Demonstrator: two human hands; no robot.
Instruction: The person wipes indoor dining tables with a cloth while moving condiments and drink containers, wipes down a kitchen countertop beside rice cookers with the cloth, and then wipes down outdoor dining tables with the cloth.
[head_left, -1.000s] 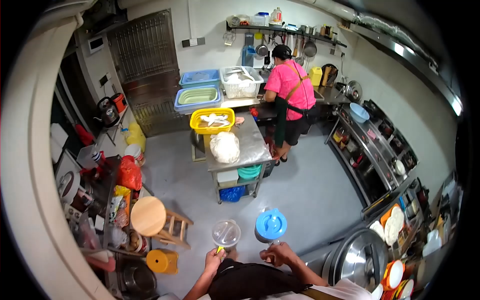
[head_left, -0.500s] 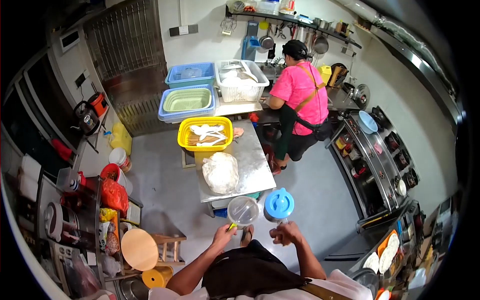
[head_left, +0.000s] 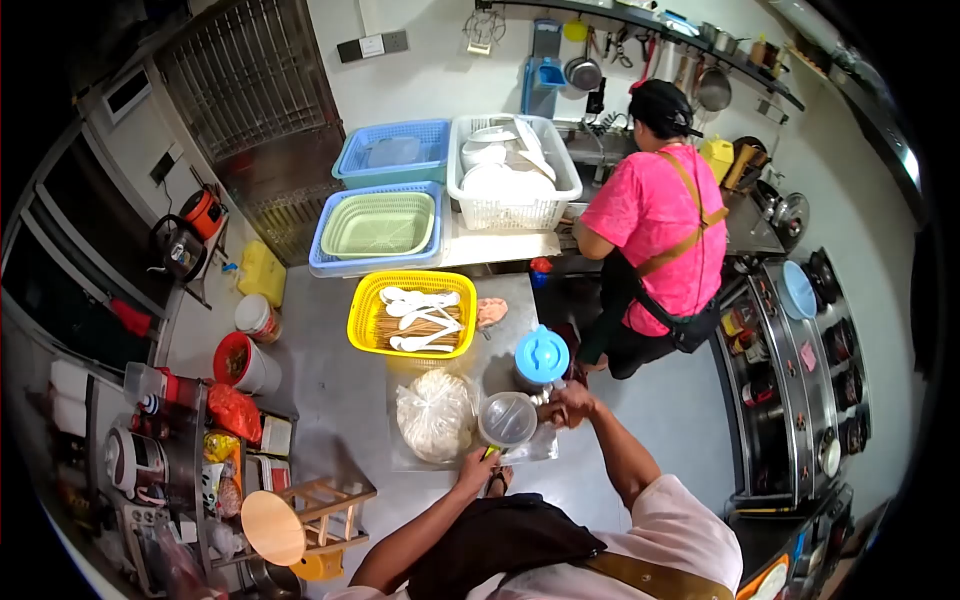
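With twelve at the far wall, I have both hands out over the steel table (head_left: 495,352). My left hand (head_left: 474,468), at six o'clock, is closed around the yellow-green handle of a clear cup (head_left: 507,420), whose bowl points up toward the table's middle. My right hand (head_left: 569,403), between four and five, has its fingers curled together on the handle of a blue-lidded jug (head_left: 542,356). The jug sits just past that hand, lid uppermost (whether its base touches the steel, I can't tell from here).

At seven o'clock, just beside the cup, a knotted clear bag (head_left: 436,415) of something pale rests on the table. Toward nine I have a yellow basket (head_left: 411,353) with white spoons lying across brown sticks, and a small pink item (head_left: 491,312) next to it. A white crate (head_left: 515,214) of white dishes stands at twelve, and a green basket (head_left: 378,228) nests in a blue tray (head_left: 324,245) at ten. At two, a co-worker (head_left: 662,215) in a pink shirt stands turned away at the counter.
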